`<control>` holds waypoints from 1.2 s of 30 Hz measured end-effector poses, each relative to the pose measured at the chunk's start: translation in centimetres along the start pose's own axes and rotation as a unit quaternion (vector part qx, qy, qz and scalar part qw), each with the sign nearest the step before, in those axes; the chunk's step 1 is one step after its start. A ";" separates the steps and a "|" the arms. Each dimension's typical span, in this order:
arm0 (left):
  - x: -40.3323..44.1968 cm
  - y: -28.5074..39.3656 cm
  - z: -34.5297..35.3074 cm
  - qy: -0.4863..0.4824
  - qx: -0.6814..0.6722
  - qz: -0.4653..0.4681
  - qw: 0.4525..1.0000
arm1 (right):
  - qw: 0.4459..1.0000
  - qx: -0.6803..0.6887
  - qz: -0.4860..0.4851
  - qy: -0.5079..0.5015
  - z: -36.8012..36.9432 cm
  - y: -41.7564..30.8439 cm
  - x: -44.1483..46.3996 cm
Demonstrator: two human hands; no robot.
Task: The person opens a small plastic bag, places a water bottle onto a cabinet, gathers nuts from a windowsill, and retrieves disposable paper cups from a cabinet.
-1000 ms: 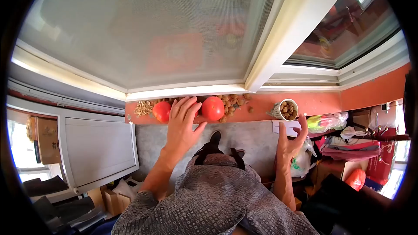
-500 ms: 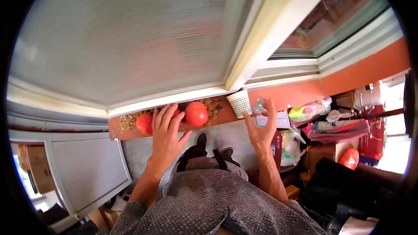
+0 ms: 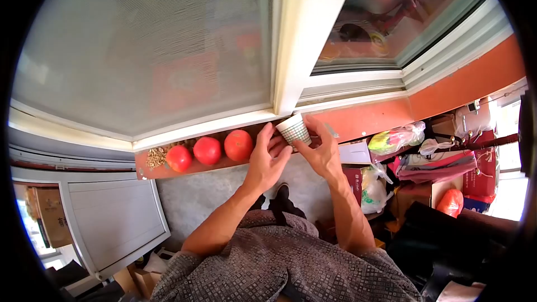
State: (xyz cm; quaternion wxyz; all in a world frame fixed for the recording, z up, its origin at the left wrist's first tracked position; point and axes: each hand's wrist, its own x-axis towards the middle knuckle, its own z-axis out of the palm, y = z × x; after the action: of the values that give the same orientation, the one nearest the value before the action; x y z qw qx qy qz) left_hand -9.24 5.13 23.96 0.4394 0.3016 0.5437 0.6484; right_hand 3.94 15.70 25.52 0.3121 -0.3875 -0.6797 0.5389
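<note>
"White frame and grey mesh: that window [image 3: 145, 50] takes up most of the view, doesn't it?"

"It does. Under it runs the long red-orange ledge [image 3: 363, 120] where the person is working."

"How far along are things?"

"Partway, I'd judge. Both hands are in close and one has hold of something, so the handling is under way. What's left, I can't tell."

"And how do the hands sit?"

"Both forearms reach forward, angled in toward each other. The bare left hand [image 3: 267, 161] is spread, fingers loosely bent, palm turned inward. The bare right hand [image 3: 324, 156] looks to be pinching the white-and-green checked paper cup [image 3: 293, 127], thumb over its lower wall, fingers along its right side."

"Where's the cup exactly?"

"Between the hands, over the ledge, tilted with its wider end toward the window. Its inside is hidden, and I can't tell whether the left fingertips touch it."

"The three round red tomatoes [image 3: 207, 150]?"

"In a row to the left, no hand on them. Smallest of all, a heap of tan, crumbly bits [image 3: 156, 158] lies past the last one."
</note>
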 end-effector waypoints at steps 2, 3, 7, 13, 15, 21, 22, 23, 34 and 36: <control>0.3 -0.2 0.2 0.015 0.011 -0.009 1.000 | 0.999 0.020 0.005 -0.031 -0.3 -0.7 -0.2; 0.2 0.0 0.4 0.019 -0.004 -0.008 1.000 | 0.997 0.039 0.009 -0.061 -0.4 -1.2 -0.2; -0.2 -0.7 0.7 0.021 0.013 0.025 0.999 | 0.996 0.031 -0.034 -0.074 -1.1 -1.5 -0.4; -0.5 -1.0 1.1 0.026 0.097 0.076 0.992 | 0.993 -0.012 -0.074 -0.092 -1.9 -0.5 -0.4; -0.3 -0.6 1.1 0.043 0.259 0.159 0.952 | 0.993 -0.015 -0.061 -0.097 -2.1 -0.3 -0.3; -0.6 0.9 2.2 0.015 0.386 0.278 0.879 | 0.989 -0.055 -0.108 -0.087 -2.7 0.4 -0.4; -0.7 0.8 2.3 0.000 0.406 0.285 0.869 | 0.989 -0.055 -0.108 -0.087 -2.7 0.5 -0.4; -0.8 0.7 2.5 -0.015 0.424 0.301 0.854 | 0.980 -0.099 -0.156 -0.075 -2.8 0.7 -0.5; -4.1 1.1 -0.5 0.002 0.430 0.289 0.855 | 0.996 -0.016 -0.033 0.082 -3.6 1.1 -0.7; -5.6 0.8 -1.6 0.034 0.436 0.257 0.862 | 0.996 -0.024 -0.031 0.081 -3.8 1.6 -0.4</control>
State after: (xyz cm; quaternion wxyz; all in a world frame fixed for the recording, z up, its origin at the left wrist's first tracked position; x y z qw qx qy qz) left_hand -8.39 -0.67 24.90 0.0624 0.5691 0.6886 0.4450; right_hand 7.66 17.45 24.83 0.3736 -0.4161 -0.6764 0.4794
